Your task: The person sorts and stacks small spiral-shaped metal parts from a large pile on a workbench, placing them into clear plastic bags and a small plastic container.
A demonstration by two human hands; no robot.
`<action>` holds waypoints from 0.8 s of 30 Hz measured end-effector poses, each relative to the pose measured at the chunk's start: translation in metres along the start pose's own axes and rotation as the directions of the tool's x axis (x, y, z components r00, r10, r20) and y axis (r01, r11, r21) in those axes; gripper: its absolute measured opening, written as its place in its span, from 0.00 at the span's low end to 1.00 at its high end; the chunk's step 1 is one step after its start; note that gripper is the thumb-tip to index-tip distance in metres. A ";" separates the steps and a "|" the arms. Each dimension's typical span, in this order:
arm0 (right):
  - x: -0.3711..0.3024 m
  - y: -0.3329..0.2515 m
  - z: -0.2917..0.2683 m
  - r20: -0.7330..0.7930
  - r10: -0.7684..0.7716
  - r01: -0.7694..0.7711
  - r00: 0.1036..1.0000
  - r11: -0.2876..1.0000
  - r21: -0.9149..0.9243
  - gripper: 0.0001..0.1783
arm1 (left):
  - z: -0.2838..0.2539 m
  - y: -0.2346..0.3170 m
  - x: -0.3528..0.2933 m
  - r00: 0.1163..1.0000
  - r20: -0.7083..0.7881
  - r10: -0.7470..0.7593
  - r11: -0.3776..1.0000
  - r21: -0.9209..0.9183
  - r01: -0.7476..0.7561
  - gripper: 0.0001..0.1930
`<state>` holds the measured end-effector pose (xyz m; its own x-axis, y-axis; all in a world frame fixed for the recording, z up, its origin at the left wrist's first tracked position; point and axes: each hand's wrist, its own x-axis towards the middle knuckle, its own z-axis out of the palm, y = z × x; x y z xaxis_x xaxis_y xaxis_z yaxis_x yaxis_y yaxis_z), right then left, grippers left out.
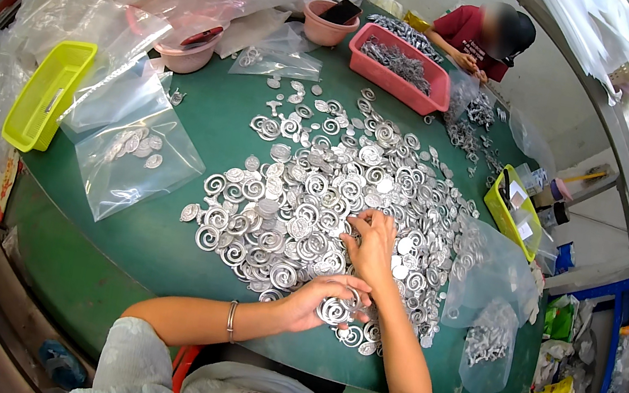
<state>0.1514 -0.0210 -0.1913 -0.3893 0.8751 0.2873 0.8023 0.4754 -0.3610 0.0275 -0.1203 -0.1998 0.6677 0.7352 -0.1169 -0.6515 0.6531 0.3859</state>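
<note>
A wide heap of silver spiral and oval metal pendants (316,188) covers the middle of the green table (255,106). Close to the table's front edge, my left hand (317,302) is turned palm up, its fingers curled round a few silver spiral pendants (336,310). My right hand (371,244) reaches into the heap just beyond it, fingers bent down among the pieces. Whether a piece is between those fingertips is hidden. Left of the heap lies a clear plastic bag (139,166) with several oval pendants in it.
Yellow-green baskets (45,99) (512,206) stand at both sides. A pink tray (399,73) of small grey metal parts and pink bowls (329,27) are at the back. A clear bag of metal parts (489,337) lies at the right front. Across the table sits another person (485,41).
</note>
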 end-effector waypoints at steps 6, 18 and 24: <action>-0.006 0.015 -0.011 0.075 0.286 -0.280 0.955 0.792 0.542 0.08 | -0.001 -0.001 0.005 0.997 -0.062 0.056 0.998 -0.022 -0.057 0.16; 0.002 0.018 -0.062 0.063 -0.017 -0.014 0.998 0.884 0.467 0.15 | 0.006 0.009 0.007 0.987 -0.085 0.137 0.990 -0.004 -0.138 0.14; 0.042 0.007 -0.006 0.020 -0.331 0.332 0.943 0.942 -0.051 0.21 | 0.003 0.018 0.001 0.992 -0.031 0.123 0.992 -0.006 -0.124 0.19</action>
<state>0.1439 0.0187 -0.1761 -0.6423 0.6697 0.3727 0.6494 0.7338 -0.1996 0.0177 -0.1081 -0.1900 0.5707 0.8155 -0.0966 -0.7311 0.5582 0.3923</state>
